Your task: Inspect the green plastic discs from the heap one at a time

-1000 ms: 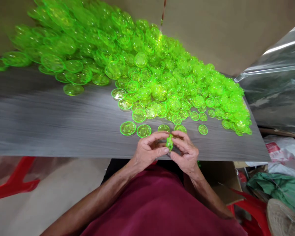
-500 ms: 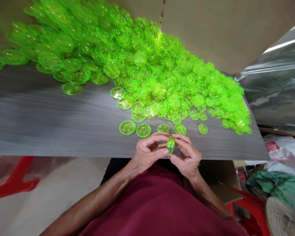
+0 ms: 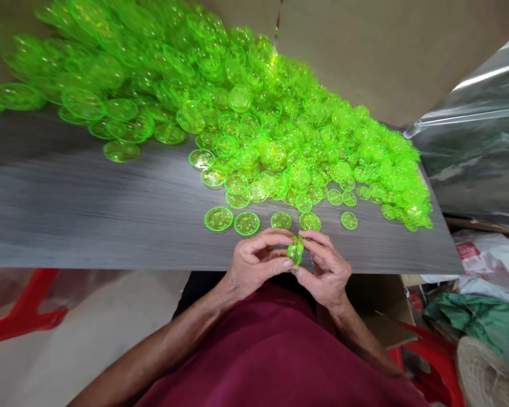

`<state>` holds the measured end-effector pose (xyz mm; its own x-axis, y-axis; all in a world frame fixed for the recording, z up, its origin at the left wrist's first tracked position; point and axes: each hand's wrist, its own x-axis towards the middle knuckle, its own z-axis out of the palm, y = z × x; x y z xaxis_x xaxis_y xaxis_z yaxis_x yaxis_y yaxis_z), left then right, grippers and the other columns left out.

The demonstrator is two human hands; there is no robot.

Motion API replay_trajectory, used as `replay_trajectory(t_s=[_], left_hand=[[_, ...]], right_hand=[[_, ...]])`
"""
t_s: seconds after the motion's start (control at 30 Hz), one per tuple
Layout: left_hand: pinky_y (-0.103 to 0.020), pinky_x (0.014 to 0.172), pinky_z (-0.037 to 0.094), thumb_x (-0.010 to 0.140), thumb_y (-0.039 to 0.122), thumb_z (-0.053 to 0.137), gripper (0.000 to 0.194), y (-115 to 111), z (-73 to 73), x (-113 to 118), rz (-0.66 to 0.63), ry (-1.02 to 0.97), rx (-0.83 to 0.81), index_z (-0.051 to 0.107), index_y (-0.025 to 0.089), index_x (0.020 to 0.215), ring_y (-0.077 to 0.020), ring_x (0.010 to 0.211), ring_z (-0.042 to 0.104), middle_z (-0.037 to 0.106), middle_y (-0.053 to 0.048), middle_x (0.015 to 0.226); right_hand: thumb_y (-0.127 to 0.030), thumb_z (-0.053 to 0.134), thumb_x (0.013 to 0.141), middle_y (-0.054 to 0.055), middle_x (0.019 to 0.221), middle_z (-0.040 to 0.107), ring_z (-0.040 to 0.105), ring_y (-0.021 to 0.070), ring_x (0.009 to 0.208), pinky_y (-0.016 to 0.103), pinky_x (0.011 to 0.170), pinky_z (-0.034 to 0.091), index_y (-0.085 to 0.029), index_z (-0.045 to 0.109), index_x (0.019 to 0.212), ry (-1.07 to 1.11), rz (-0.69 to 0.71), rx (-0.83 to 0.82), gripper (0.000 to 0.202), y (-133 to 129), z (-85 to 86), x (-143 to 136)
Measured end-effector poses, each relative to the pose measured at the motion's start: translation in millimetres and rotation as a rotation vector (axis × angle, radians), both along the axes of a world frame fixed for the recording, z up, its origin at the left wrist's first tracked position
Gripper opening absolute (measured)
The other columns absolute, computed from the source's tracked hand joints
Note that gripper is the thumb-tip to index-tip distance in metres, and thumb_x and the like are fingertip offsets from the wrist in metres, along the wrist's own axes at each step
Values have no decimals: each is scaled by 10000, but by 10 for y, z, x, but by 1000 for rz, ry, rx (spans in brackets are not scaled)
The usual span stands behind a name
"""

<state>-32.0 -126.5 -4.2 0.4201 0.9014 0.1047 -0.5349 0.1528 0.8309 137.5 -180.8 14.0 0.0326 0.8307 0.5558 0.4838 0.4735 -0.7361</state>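
Note:
A clear bright green disc-shaped piece (image 3: 296, 250) is pinched between both hands at the table's front edge. My left hand (image 3: 254, 261) grips its left side with thumb and fingertips, and my right hand (image 3: 326, 269) has its fingertips on the right side. The piece stands on edge, with a seam visible down its middle. Just beyond the hands several loose green discs lie flat, among them one (image 3: 281, 220) in front of the left fingers and another (image 3: 310, 221) by the right fingers. Behind them rises a large heap of similar green discs (image 3: 275, 152).
The grey table (image 3: 110, 226) ends just under my hands. Red stools (image 3: 29, 305) stand at lower left and lower right. An open cardboard box (image 3: 382, 305) is below the table at right, near plastic bags, green cloth (image 3: 475, 319) and a straw-coloured round item (image 3: 483, 373).
Both hands stay around the same green piece. My right hand has shifted very slightly right, and the piece is turned a little. The view has moved slightly.

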Motion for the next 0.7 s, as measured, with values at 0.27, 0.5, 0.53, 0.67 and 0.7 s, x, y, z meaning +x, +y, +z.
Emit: replay_trajectory(t_s=[0.27, 0.5, 0.53, 0.67, 0.7], left_hand=[[-260, 789, 641, 743, 192, 889, 245, -3, 47, 6, -16, -24, -23, 820, 221, 977, -158, 932, 731, 771, -60, 1061], [-251, 773, 641, 733, 175, 889, 243, -12, 57, 11, -17, -17, -28, 819, 211, 964, -158, 934, 728, 769, -64, 1064], [-250, 770, 641, 732, 176, 890, 245, -14, 59, 9, -19, -15, -31, 819, 211, 964, -160, 934, 729, 768, -66, 1068], [-239, 769, 638, 744, 177, 882, 243, -20, 59, 9, -32, -17, -39, 818, 225, 973, -151, 940, 730, 761, -57, 1085], [-242, 781, 638, 745, 176, 881, 242, -20, 58, 13, -29, -16, -34, 818, 228, 973, -149, 941, 730, 760, -54, 1083]], right_hand=[[-168, 793, 826, 106, 1258, 730, 714, 258, 1141, 488, 1002, 603, -278, 696, 1297, -5, -5, 17, 493, -14, 10, -15], [-148, 784, 825, 100, 1261, 725, 709, 258, 1142, 494, 998, 602, -281, 696, 1303, 18, 7, 24, 504, -17, 11, -18], [-152, 782, 828, 102, 1264, 723, 708, 260, 1144, 496, 998, 602, -282, 694, 1306, 17, 9, 22, 502, -19, 10, -16], [-163, 774, 843, 107, 1265, 720, 707, 261, 1147, 496, 994, 606, -284, 684, 1320, -28, 1, 31, 500, -29, 11, -9], [-164, 771, 847, 107, 1265, 719, 707, 260, 1147, 495, 988, 609, -286, 680, 1326, -48, -4, 37, 502, -32, 14, -6]])
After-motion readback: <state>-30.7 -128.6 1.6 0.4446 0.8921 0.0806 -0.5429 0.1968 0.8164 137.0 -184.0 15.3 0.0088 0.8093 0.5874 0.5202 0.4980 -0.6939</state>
